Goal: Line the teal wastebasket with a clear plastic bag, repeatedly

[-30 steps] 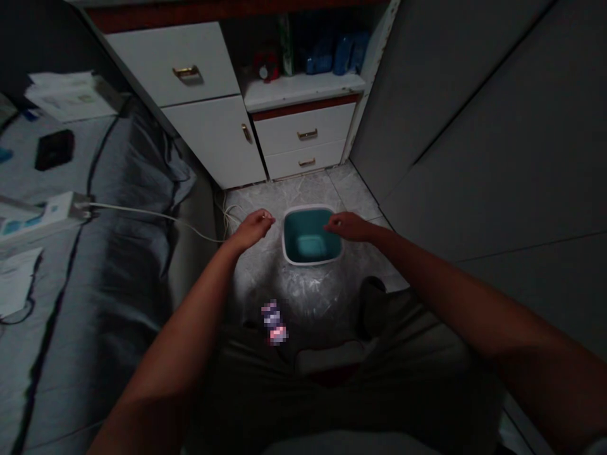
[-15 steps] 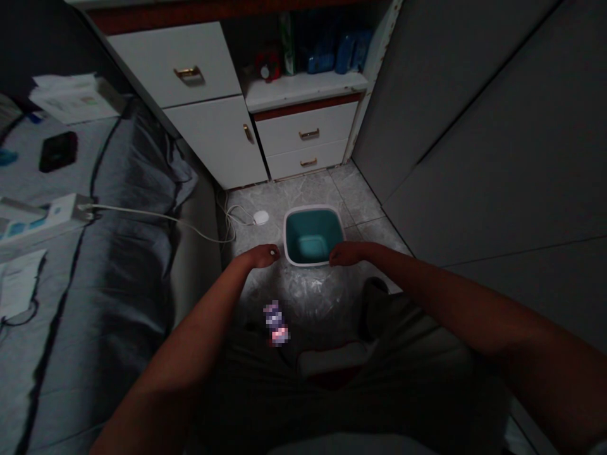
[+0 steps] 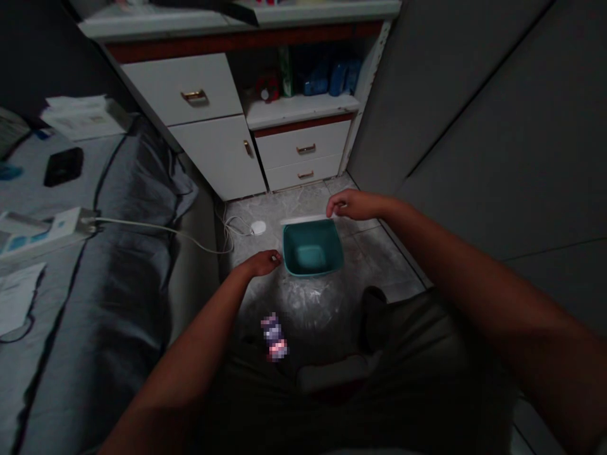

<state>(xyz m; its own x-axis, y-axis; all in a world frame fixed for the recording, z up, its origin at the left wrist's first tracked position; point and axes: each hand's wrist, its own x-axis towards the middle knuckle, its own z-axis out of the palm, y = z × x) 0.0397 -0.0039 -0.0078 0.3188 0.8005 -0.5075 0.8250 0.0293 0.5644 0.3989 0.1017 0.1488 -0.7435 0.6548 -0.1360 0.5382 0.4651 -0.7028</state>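
A teal bin stands on the tiled floor in the head view. Its pale rim ring is off the front and sides and shows as a narrow band along the far edge. The fingers of my right hand are closed on the right end of this ring, above the bin's far right corner. My left hand is beside the bin's left wall, with its fingers curled together; whether they hold anything is too small to tell.
White cabinet with drawers behind the bin; grey bed on the left with a power strip. A cable runs down to a white round object. A phone-like blurred item is near my legs. Grey wardrobe panels at right.
My right hand has moved from the near right corner to the far right corner, raising the pale ring off the bin's near edge. The view has tilted up slightly.
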